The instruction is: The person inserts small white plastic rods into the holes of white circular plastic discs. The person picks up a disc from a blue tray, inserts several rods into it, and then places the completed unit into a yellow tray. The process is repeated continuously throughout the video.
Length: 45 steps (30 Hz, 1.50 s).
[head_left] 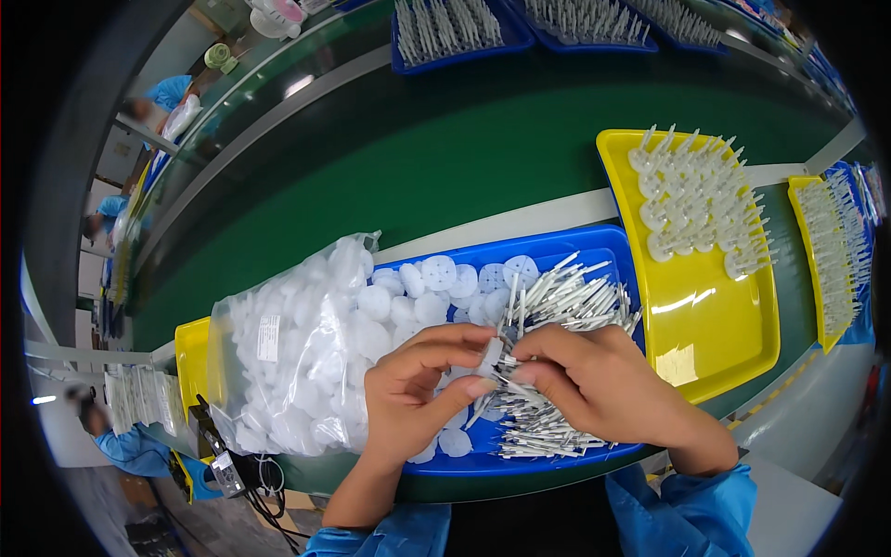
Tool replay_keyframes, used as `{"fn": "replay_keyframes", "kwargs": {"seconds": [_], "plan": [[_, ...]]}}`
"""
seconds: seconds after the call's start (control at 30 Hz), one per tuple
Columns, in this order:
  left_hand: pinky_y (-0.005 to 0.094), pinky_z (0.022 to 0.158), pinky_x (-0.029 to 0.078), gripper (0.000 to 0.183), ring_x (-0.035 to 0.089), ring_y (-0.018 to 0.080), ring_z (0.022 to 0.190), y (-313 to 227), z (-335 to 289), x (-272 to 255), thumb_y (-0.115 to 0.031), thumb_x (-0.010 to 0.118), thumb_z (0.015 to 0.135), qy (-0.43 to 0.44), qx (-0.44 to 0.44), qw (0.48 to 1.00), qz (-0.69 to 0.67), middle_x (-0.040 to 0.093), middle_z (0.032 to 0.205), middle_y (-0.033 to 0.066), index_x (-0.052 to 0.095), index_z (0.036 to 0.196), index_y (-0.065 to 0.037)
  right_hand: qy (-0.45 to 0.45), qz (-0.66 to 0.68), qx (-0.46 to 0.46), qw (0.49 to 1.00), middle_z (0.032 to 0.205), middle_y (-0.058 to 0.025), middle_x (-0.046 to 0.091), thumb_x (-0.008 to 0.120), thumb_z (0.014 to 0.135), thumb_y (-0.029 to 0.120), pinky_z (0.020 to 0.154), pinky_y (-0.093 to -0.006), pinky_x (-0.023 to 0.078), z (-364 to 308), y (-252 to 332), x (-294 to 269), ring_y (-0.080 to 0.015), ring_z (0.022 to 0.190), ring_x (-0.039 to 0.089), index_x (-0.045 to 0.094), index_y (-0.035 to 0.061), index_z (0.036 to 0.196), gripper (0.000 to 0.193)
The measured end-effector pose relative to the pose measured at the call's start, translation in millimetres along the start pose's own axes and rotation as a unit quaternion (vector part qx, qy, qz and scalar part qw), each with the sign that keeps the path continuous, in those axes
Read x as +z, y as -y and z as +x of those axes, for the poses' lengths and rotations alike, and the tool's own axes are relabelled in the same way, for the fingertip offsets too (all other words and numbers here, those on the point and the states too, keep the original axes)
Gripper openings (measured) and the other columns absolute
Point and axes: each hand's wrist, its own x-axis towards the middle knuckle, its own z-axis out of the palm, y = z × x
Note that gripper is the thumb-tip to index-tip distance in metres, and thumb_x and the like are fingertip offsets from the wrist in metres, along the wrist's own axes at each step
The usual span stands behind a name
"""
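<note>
My left hand (408,385) pinches a small white translucent plastic piece (491,357) between thumb and forefinger. Close against it, the thumb and forefinger of my right hand (613,381) are pressed together; what they grip is hidden. Both hands are over a blue tray (608,243). Flat, round white plastic discs with small holes (438,273) lie in the tray's left part. A heap of thin white sticks (548,432) fills its right part, under and beyond my right hand. Left of my hands, a clear bag (306,362) bulges with more white discs.
A yellow tray (715,343) at the right holds rows of discs with upright sticks (696,204). Another yellow tray (826,251) is farther right. Filled blue trays (450,37) line the far side of the green belt (418,153). Co-workers in blue sleeves (135,450) are at the left.
</note>
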Motion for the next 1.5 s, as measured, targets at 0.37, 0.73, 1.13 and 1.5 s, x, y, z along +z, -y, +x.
{"fn": "replay_keyframes", "kwargs": {"seconds": [0.37, 0.73, 1.13, 1.5], "plan": [[0.0383, 0.096, 0.051, 0.025, 0.064, 0.0271, 0.111, 2, 4, -8, 0.011, 0.071, 0.082, 0.053, 0.008, 0.998, 0.015, 0.067, 0.119, 0.0229, 0.071, 0.107, 0.008, -0.011, -0.021, -0.016, 1.0, 0.071, -0.0129, 0.066, 0.07, 0.09, 0.006, 0.053, -0.0363, 0.05, -4, -4, 8, -0.0314, 0.061, 0.068, 0.061, 0.0032, 0.098, 0.013], [0.0361, 0.092, 0.054, 0.031, 0.068, 0.0268, 0.106, 7, 2, -7, 0.007, 0.077, 0.079, 0.037, 0.065, 0.989, 0.125, 0.068, 0.117, 0.0229, 0.071, 0.109, 0.006, -0.078, -0.095, -0.062, 0.99, 0.072, -0.0117, 0.064, 0.071, 0.084, 0.003, 0.056, -0.0374, 0.05, -3, -3, 24, -0.0305, 0.065, 0.066, 0.059, 0.0037, 0.093, 0.015], [0.0422, 0.092, 0.056, 0.04, 0.068, 0.0338, 0.11, 9, 8, -1, 0.003, 0.082, 0.074, 0.024, 0.165, 0.972, 0.167, 0.054, 0.138, 0.0277, 0.068, 0.111, 0.006, -0.113, -0.047, -0.118, 0.985, 0.091, -0.012, 0.061, 0.072, 0.082, 0.002, 0.066, -0.0367, 0.054, 2, -7, 20, -0.0309, 0.077, 0.065, 0.065, 0.0006, 0.094, 0.014], [0.0441, 0.097, 0.052, 0.031, 0.064, 0.037, 0.114, 1, 4, 5, 0.002, 0.08, 0.073, 0.047, 0.26, 0.888, 0.376, 0.06, 0.131, 0.0266, 0.073, 0.103, 0.0, -0.11, -0.03, -0.093, 0.989, 0.094, -0.0143, 0.061, 0.069, 0.085, -0.002, 0.063, -0.0359, 0.055, -4, -5, 24, -0.0312, 0.074, 0.066, 0.064, -0.0014, 0.1, 0.016]]}}
